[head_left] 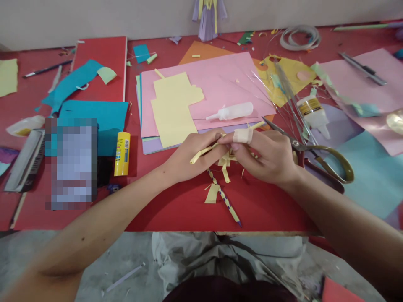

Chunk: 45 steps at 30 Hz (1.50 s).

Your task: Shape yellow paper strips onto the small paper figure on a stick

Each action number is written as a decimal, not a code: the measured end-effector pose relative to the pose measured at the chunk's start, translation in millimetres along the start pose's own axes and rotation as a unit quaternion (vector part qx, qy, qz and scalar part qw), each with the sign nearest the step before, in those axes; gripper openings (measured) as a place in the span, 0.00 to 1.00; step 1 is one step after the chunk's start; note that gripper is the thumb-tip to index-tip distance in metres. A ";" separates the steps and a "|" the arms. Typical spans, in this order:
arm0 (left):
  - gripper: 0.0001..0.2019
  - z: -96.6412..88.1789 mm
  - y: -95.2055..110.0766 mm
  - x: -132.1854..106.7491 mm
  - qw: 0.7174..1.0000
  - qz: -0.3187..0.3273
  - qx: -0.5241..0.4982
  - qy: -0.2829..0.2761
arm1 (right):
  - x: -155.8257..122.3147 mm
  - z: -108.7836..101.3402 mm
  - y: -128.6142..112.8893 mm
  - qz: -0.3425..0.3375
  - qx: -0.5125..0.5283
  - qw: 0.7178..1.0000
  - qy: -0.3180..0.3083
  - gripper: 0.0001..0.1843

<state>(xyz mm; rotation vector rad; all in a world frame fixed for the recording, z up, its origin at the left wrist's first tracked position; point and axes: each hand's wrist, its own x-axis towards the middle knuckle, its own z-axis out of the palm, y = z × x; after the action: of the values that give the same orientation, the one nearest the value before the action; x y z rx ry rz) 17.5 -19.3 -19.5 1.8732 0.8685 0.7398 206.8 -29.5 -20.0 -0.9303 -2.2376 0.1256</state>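
Observation:
My left hand (pixel 192 157) is closed around a narrow rolled strip of pale yellow paper (pixel 200 156), whose end sticks out past the fingers. Fingertip to fingertip with it, my right hand (pixel 267 157) pinches at the same yellow paper; a pale wrap (pixel 242 136) covers one of its fingers. The exact grip is partly hidden by the fingers. Below the hands lie small yellow paper scraps (pixel 226 173) and a spotted pencil or pen (pixel 225 199). Scissors (pixel 327 157) with olive handles rest beside my right hand, blades partly behind it.
Beyond the hands, stacked pink sheets (pixel 220 79) carry a cut yellow sheet (pixel 171 109) and a white nozzle bottle (pixel 236 111). A yellow glue stick (pixel 122 154) stands at left, near a blurred-out phone-like object (pixel 74 161). A glue bottle (pixel 313 115) and a cutter (pixel 363 69) lie right.

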 end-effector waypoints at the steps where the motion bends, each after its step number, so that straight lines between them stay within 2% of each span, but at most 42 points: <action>1: 0.07 -0.1 0.0 -0.1 1.000 0.001 -0.001 -0.001 | -0.1 0.1 -0.2 0.000 0.001 1.000 0.000 0.09; 45: 0.06 -0.2 0.0 -0.1 1.000 -0.007 0.015 -0.005 | 0.5 1.1 0.7 0.007 0.009 1.000 -0.018 0.07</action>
<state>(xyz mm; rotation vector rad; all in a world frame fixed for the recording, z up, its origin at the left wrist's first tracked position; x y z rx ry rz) 17.3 -19.3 -19.5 1.8936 0.8902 0.7126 206.3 -28.5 -20.8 -0.9409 -2.2594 0.1696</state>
